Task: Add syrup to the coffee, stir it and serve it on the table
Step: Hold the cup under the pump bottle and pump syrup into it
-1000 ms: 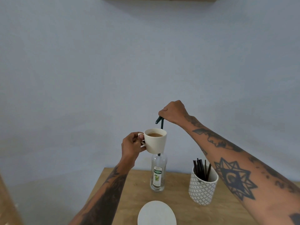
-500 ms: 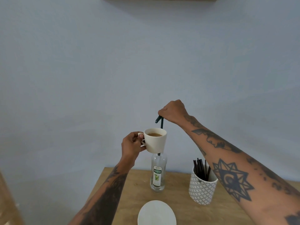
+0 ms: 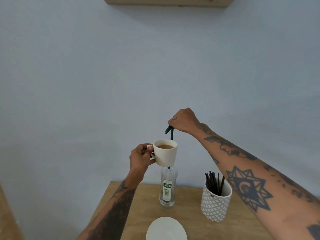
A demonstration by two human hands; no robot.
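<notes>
From the head camera, the left hand [image 3: 141,157] holds a cream cup [image 3: 166,153] by its handle, thumb and fingers curled round it, and keeps the cup lifted in the air above the wooden table [image 3: 135,205]. The cup sits upright and is filled nearly to the rim with light brown coffee [image 3: 163,146]. Directly behind and below it stands a clear glass syrup bottle [image 3: 168,189] with a white and green label, upright on the table; its neck is hidden by the cup. A dark pump [image 3: 170,132] rises from the bottle behind the cup's far rim, its spout angled down to the left above the coffee. The right hand [image 3: 184,121] rests on top of the pump head with its fingers curled down over it, gripping it from above; the forearm reaches in from the lower right. To the right of the bottle, well apart from it, stands a white holder [image 3: 215,205] with a grey lattice pattern, holding a bundle of dark stir sticks [image 3: 213,183]. At the near edge of the table, in front of the bottle, lies a white saucer [image 3: 166,229], partly cut off by the frame. A pale blue wall [image 3: 103,84] fills the background, with a wooden shelf [image 3: 166,1] along the top edge.
</notes>
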